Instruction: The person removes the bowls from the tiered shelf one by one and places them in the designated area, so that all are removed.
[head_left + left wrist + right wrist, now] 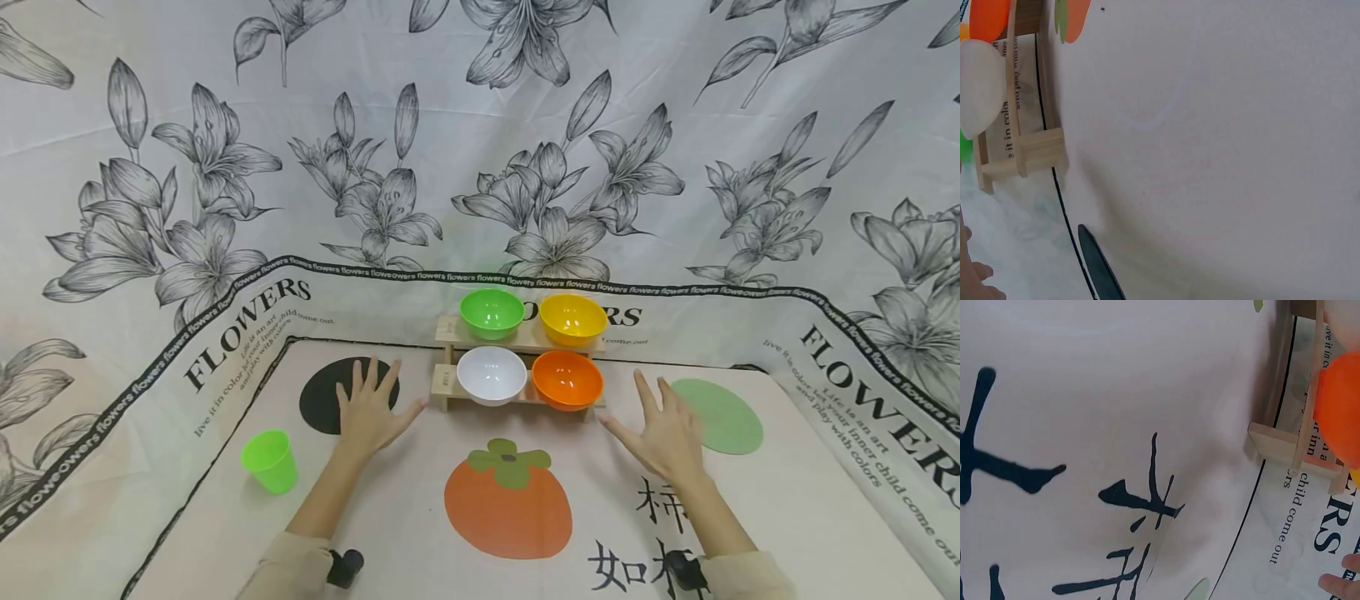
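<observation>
My left hand hovers with spread fingers over the black printed oval, left of the wooden rack. My right hand is spread as well, right of the rack and beside the pale green printed oval. Neither hand holds anything. On the rack's upper step sit a green bowl and a yellow bowl. The lower step carries a white bowl and an orange bowl. In the right wrist view, fingertips show at the lower right corner.
A bright green cup stands at the left of the table, near my left forearm. The tablecloth bears a printed persimmon and dark written characters at the right. A flower-printed curtain rises behind the rack and along both sides.
</observation>
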`<state>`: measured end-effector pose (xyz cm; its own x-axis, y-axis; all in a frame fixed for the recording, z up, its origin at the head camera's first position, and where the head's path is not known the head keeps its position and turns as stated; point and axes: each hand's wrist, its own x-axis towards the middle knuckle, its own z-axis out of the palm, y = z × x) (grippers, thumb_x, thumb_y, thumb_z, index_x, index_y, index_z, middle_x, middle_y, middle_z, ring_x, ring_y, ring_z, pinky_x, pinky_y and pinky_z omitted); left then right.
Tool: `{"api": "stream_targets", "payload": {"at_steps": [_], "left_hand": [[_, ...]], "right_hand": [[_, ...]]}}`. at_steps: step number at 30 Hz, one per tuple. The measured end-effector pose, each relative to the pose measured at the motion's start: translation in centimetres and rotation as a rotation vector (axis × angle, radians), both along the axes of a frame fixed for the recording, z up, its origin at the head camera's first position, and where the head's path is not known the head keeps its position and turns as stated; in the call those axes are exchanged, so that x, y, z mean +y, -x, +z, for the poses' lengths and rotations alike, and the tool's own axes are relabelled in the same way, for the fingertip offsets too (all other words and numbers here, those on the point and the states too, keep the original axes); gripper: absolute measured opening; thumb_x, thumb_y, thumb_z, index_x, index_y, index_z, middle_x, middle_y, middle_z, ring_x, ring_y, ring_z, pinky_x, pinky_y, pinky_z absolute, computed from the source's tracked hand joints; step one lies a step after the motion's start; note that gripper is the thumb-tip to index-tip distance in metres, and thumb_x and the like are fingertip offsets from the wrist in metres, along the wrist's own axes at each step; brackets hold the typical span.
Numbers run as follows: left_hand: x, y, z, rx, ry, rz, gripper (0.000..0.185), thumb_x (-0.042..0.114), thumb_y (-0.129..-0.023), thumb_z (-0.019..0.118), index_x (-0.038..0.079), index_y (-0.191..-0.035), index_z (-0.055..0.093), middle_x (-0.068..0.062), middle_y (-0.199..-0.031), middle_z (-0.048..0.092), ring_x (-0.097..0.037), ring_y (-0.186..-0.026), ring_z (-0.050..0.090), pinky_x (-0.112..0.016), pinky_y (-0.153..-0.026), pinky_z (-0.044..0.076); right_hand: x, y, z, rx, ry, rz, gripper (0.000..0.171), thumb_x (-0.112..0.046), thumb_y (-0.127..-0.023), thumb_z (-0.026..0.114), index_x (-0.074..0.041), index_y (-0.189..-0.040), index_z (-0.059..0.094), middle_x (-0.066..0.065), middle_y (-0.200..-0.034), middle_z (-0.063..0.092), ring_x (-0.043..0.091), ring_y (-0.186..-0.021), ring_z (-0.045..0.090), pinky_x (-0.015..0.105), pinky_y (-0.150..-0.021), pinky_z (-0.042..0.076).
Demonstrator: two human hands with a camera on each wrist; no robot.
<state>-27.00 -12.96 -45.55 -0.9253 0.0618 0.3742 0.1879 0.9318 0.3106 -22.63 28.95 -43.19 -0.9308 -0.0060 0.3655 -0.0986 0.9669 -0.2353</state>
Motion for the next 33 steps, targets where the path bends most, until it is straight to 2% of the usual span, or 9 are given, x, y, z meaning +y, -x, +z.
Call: {"api": "stream_targets", "payload": {"at_steps": [3, 6, 10, 18, 22, 24, 27, 30, 33], "left_hand": [[0.7, 0.5, -0.8, 0.067, -0.025, -0.011, 0.077, 0.062, -0.081, 0.057, 0.012, -0.139, 0.047, -0.023, -0.137, 0.047, -0.048, -0.127, 0.038, -0.068, -0.096, 0.033], [1.5, 1.0, -1.5, 0.130, -0.053, -0.033, 0.071, 0.059, -0.081, 0.060, 0.006, -0.129, 0.057, -0.023, -0.113, 0.064, -0.043, -0.102, 0.059, -0.056, -0.079, 0.050], [2.3, 1.5, -2.0, 0.113, -0.100, -0.044, 0.066, 0.055, -0.083, 0.060, 0.002, -0.121, 0.060, -0.020, -0.091, 0.069, -0.035, -0.076, 0.065, -0.045, -0.061, 0.053], [3.2, 2.9, -2.5, -0.039, -0.160, -0.175, 0.056, 0.046, -0.091, 0.054, 0.000, -0.122, 0.057, -0.021, -0.105, 0.066, -0.037, -0.091, 0.064, -0.048, -0.071, 0.054], [3.6, 3.5, -2.8, -0.125, -0.216, -0.221, 0.050, 0.038, -0.092, 0.057, 0.002, -0.126, 0.055, -0.020, -0.112, 0.064, -0.035, -0.096, 0.063, -0.047, -0.077, 0.053], [3.8, 3.9, -3.0, -0.138, -0.261, -0.238, 0.047, 0.033, -0.092, 0.059, 0.002, -0.126, 0.055, -0.019, -0.114, 0.064, -0.033, -0.096, 0.063, -0.046, -0.078, 0.053], [4.1, 4.3, -3.2, -0.139, -0.376, -0.249, 0.044, 0.027, -0.091, 0.062, 0.001, -0.125, 0.056, -0.020, -0.112, 0.064, -0.030, -0.092, 0.065, -0.042, -0.078, 0.054], [4.4, 4.8, -3.7, -0.128, -0.544, -0.256, 0.043, 0.021, -0.088, 0.065, -0.002, -0.123, 0.058, -0.023, -0.109, 0.064, -0.030, -0.088, 0.065, -0.038, -0.074, 0.056], [4.5, 5.3, -4.1, -0.134, -0.680, -0.262, 0.043, 0.018, -0.087, 0.067, -0.003, -0.123, 0.058, -0.024, -0.115, 0.062, -0.031, -0.090, 0.065, -0.033, -0.070, 0.056]], "right_hand": [[-0.5, 0.6, -0.6, 0.013, 0.038, 0.051, 0.090, -0.060, -0.082, 0.058, -0.011, -0.149, 0.025, 0.034, -0.140, 0.033, 0.055, -0.120, 0.035, 0.072, -0.092, 0.029], [-1.0, 1.1, -1.0, 0.002, 0.095, 0.106, 0.087, -0.056, -0.084, 0.061, -0.008, -0.148, 0.028, 0.032, -0.138, 0.036, 0.051, -0.120, 0.039, 0.069, -0.092, 0.034], [-1.7, 1.7, -1.3, -0.031, 0.206, 0.176, 0.085, -0.051, -0.084, 0.065, -0.005, -0.146, 0.031, 0.031, -0.138, 0.036, 0.048, -0.120, 0.040, 0.066, -0.092, 0.038], [-2.6, 2.9, -1.7, -0.016, 0.375, 0.307, 0.086, -0.032, -0.077, 0.078, -0.001, -0.144, 0.034, 0.029, -0.134, 0.044, 0.042, -0.105, 0.055, 0.055, -0.085, 0.049], [-3.0, 3.2, -1.8, -0.070, 0.429, 0.309, 0.083, -0.030, -0.078, 0.077, 0.005, -0.141, 0.035, 0.031, -0.134, 0.043, 0.043, -0.101, 0.058, 0.053, -0.084, 0.051], [-3.2, 3.3, -1.8, -0.106, 0.481, 0.291, 0.081, -0.029, -0.079, 0.077, 0.006, -0.140, 0.036, 0.032, -0.136, 0.042, 0.043, -0.102, 0.058, 0.050, -0.083, 0.053], [-3.5, 3.5, -1.9, -0.159, 0.561, 0.254, 0.079, -0.028, -0.080, 0.076, 0.005, -0.140, 0.036, 0.031, -0.139, 0.039, 0.043, -0.105, 0.057, 0.047, -0.083, 0.053], [-3.6, 3.6, -1.9, -0.201, 0.610, 0.220, 0.078, -0.028, -0.081, 0.075, 0.002, -0.141, 0.035, 0.029, -0.141, 0.038, 0.042, -0.108, 0.055, 0.046, -0.085, 0.053], [-3.8, 3.6, -1.9, -0.219, 0.633, 0.202, 0.078, -0.029, -0.080, 0.075, 0.000, -0.141, 0.036, 0.027, -0.141, 0.037, 0.042, -0.110, 0.054, 0.047, -0.087, 0.051]]}}
